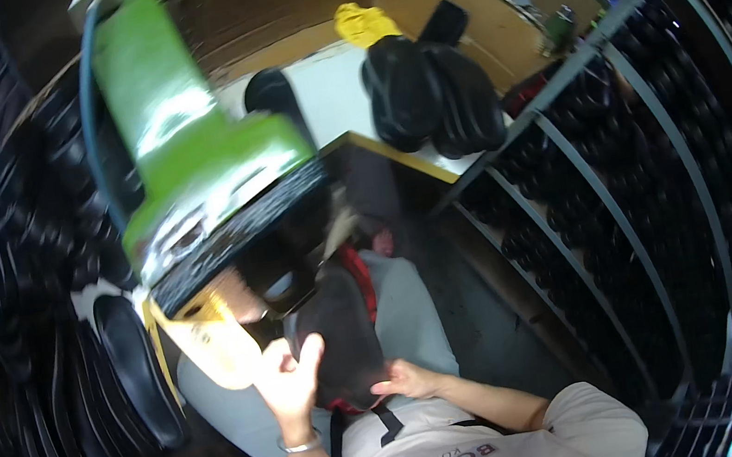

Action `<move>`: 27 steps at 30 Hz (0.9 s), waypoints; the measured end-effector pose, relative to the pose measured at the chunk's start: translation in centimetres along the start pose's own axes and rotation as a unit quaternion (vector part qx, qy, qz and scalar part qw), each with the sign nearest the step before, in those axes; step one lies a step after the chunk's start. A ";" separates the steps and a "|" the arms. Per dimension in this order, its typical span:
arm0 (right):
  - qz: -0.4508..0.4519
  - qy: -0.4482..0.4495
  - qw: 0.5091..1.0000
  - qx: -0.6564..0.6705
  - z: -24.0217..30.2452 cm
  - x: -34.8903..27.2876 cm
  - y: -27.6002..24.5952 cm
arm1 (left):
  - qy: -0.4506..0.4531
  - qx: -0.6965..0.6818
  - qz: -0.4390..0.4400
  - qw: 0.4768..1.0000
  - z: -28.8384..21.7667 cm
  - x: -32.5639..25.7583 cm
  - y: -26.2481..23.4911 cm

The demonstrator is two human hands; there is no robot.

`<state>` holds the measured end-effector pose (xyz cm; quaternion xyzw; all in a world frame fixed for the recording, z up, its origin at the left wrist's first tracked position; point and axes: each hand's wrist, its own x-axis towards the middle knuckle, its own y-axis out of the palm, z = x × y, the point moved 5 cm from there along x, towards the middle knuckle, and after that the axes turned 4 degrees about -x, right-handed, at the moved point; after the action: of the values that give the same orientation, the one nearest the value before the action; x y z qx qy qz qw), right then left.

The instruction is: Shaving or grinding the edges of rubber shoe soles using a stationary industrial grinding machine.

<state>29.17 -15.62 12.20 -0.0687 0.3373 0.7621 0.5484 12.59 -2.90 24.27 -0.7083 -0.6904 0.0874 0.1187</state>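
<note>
A black shoe sole [339, 335] lies over my lap, its far end close under the head of a green machine [217, 170]. My right hand [411, 379] pinches the sole's near right edge, thumb on top. Along the left edge, my left hand [289, 379] has its thumb raised and apart from its fingers, with nothing plainly held. Just beyond the left fingers is a pale yellow, rounded plate-like piece [213, 339], overexposed, below the machine head. Red material [361, 276] shows along the sole's right side. Motion blurs the machine and the sole's far end.
Black soles [138, 368] stand packed at my left. Several more dark soles [431, 93] and a yellow cloth [365, 23] lie on a white surface ahead, beside cardboard [467, 18]. A grey metal rack [607, 180] filled with dark items rises at my right.
</note>
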 end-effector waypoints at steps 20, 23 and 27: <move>-0.518 -0.296 0.793 -0.119 26.9 1.4 -18.5 | -0.118 0.575 -0.194 0.786 8.1 -4.4 -18.2; -0.447 -0.302 0.830 -0.144 19.6 2.4 -15.5 | -0.138 0.564 -0.200 0.789 7.3 -4.9 -17.5; -0.312 -0.157 0.920 -0.176 7.9 5.4 -11.3 | 0.016 0.541 -0.262 0.799 9.2 -5.0 -18.3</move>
<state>39.11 -4.75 10.75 -0.1458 0.0688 0.6001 0.7835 -7.69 -7.14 20.60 -0.3219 -0.6879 0.4013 0.5120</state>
